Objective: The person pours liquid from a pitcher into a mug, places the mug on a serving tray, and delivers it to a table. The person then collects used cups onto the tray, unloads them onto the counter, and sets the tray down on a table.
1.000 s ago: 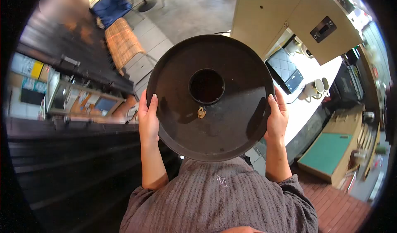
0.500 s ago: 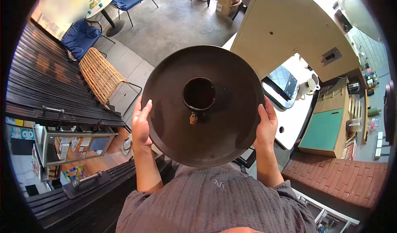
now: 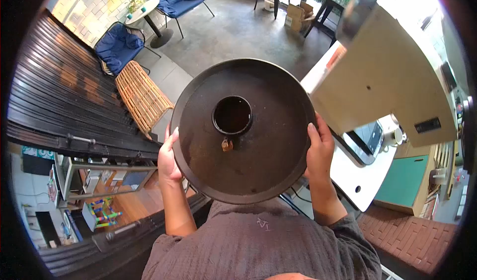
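Note:
A round, dark tray with a raised rim is held level in front of my chest. My left hand grips its left edge, thumb over the rim and the other fingers mostly hidden beneath. On the opposite edge my right hand has the same kind of hold. A black cup with dark liquid inside stands upright a little left of the tray's middle. Against the near side of the cup is a small golden-brown piece; whether it is attached to the cup I cannot tell.
To my right, a white counter carries a tablet-like device and a mug, beneath a large beige panel. A rattan footrest, blue-cushioned chairs and a small round table stand ahead left. Black slatted shutters flank my left.
The surroundings have shifted rightward in view, as if my head and body turned left. Both hands keep hold of the tray, and the cup appears slightly further left on it.

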Demonstrator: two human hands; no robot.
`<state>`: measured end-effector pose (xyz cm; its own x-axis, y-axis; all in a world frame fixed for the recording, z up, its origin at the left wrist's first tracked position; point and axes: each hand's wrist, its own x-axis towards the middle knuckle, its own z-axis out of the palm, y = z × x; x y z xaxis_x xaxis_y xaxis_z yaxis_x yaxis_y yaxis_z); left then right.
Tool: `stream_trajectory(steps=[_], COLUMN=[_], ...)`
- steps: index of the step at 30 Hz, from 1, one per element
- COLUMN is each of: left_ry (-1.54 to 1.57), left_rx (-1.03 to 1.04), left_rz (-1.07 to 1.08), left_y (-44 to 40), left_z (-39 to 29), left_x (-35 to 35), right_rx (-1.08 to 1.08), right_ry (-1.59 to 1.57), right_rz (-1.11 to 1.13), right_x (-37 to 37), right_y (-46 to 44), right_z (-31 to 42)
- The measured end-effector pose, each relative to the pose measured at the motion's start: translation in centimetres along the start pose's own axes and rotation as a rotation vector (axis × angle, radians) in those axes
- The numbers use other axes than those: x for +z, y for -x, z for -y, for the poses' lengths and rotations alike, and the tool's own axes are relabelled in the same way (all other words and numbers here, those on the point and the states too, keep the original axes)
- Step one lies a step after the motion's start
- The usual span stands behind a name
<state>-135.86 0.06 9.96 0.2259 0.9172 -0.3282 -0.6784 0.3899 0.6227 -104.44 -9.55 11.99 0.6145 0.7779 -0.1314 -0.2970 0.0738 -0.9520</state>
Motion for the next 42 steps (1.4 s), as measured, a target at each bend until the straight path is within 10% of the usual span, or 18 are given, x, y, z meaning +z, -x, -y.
stream_trajectory(steps=[12,42], left_ry=[0.023,-0.022], left_rx=[-0.104,0.054], left_rz=[-0.035,-0.335], left_y=[-15.0,-52.6], left_z=[-13.5,-29.4], left_x=[-9.0,-6.1], right_rx=[-0.045,0.089], right_ry=[-0.022,0.027], right_rz=[-0.028,0.277], right_x=[17.6,50.3], right_y=[-8.5,-49.4], right_z=[-7.2,-11.9])
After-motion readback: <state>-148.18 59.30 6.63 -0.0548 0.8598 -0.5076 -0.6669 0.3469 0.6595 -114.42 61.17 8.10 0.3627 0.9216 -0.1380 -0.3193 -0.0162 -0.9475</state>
